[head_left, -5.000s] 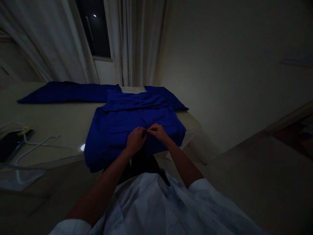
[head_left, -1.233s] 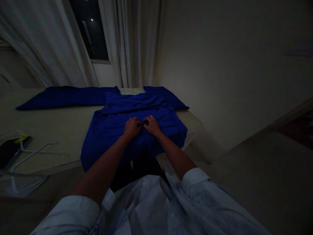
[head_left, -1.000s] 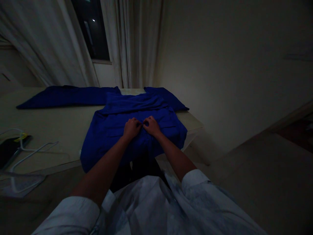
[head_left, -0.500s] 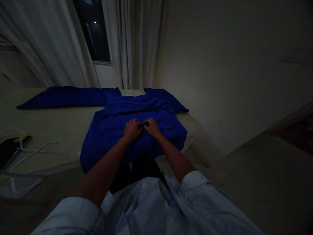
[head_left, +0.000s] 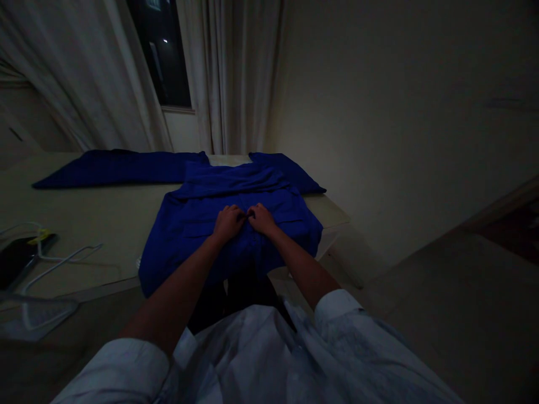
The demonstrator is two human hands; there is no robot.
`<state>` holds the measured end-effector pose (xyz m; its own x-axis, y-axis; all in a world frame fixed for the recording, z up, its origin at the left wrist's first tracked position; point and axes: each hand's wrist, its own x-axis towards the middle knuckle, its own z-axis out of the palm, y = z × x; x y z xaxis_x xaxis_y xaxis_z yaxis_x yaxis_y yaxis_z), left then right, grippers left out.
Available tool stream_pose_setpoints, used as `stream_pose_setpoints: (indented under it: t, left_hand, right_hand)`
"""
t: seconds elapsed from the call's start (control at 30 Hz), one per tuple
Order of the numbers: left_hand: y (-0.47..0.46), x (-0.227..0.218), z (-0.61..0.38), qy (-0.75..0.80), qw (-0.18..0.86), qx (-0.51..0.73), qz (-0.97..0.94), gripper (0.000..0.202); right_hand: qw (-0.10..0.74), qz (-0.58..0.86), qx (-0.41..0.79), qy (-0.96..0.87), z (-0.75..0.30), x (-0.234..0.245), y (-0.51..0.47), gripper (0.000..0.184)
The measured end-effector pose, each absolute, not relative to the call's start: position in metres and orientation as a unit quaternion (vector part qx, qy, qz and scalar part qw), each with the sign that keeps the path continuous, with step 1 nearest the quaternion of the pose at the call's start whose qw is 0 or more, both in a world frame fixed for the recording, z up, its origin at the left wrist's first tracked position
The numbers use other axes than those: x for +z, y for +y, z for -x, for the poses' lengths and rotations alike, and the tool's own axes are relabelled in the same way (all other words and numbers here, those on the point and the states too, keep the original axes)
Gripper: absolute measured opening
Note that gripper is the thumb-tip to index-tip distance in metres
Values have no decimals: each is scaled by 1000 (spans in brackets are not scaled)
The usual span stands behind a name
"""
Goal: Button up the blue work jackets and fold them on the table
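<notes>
Left hand (head_left: 228, 222) and right hand (head_left: 261, 219) partly hide the blue garment (head_left: 233, 193).

I cannot read any text, number or brand here. On the dark flat object (head_left: 16, 259), which lies well to the left of my left hand (head_left: 228, 223), there is a yellow patch (head_left: 40, 238), but it is too small and too dim, so I cannot tell if it carries letters. On the blue garment (head_left: 236, 188), under my left hand and my right hand (head_left: 261, 217), I can read nothing.
</notes>
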<state>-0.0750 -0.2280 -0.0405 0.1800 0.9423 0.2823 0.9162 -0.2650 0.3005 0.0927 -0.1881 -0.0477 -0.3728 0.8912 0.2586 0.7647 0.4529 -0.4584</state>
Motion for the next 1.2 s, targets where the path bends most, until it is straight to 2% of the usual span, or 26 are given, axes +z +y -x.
stream_pose_setpoints:
  t: [0.2, 0.6, 0.83, 1.03, 1.2]
  left_hand:
    - [-229, -39, 75, 607, 31, 205, -767, 25]
    - [-232, -34, 73, 623, 27, 195, -757, 29]
    - [-234, -24, 65, 640, 27, 166, -750, 29]
    - [-207, -3, 72, 635, 72, 113, -761, 24]
    - [-189, 7, 81, 624, 109, 73, -771, 19]
  right_hand:
    - [230, 501, 147, -822, -95, -48, -185, 24]
    - [263, 482, 203, -811, -97, -50, -163, 3]
    - [285, 464, 218, -810, -95, -43, -163, 5]
    - [281, 448, 242, -813, -92, -32, -151, 10]
    - [277, 442, 284, -804, -92, -29, -139, 8]
